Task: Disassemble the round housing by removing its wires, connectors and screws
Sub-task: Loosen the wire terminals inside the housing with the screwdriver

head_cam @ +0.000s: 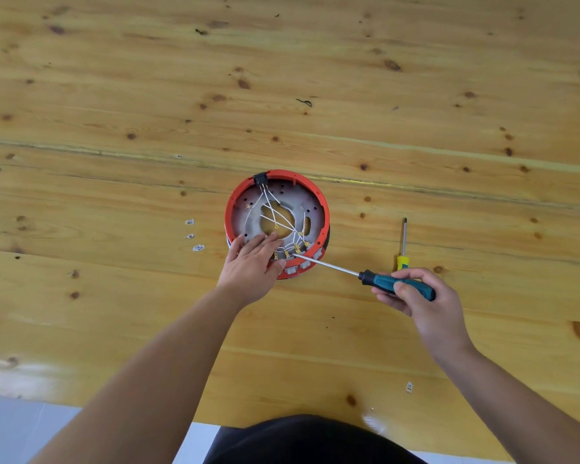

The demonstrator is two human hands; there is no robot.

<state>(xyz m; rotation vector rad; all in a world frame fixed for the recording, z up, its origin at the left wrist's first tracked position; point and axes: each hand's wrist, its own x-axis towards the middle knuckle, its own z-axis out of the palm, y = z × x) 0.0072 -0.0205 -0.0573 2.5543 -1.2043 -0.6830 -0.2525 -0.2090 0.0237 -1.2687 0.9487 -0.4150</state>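
The round housing (315,199) has a red rim and a grey inner plate with a hole in its middle; it lies open side up on the wooden table. White wires (275,214) with brass terminals cross its inside from a black connector (260,178) on the far rim. My left hand (253,262) rests on the near left rim with straight fingers reaching inside. My right hand (422,296) grips the teal and black handle of a screwdriver (397,283). Its shaft runs left, and the tip sits among the terminals at the near inner edge.
A second, thin screwdriver with a yellow handle (403,242) lies right of the housing. Three small white connectors (191,234) lie left of it, another (409,387) near the table's front edge, one (179,156) farther back. The front edge of the table runs along the bottom.
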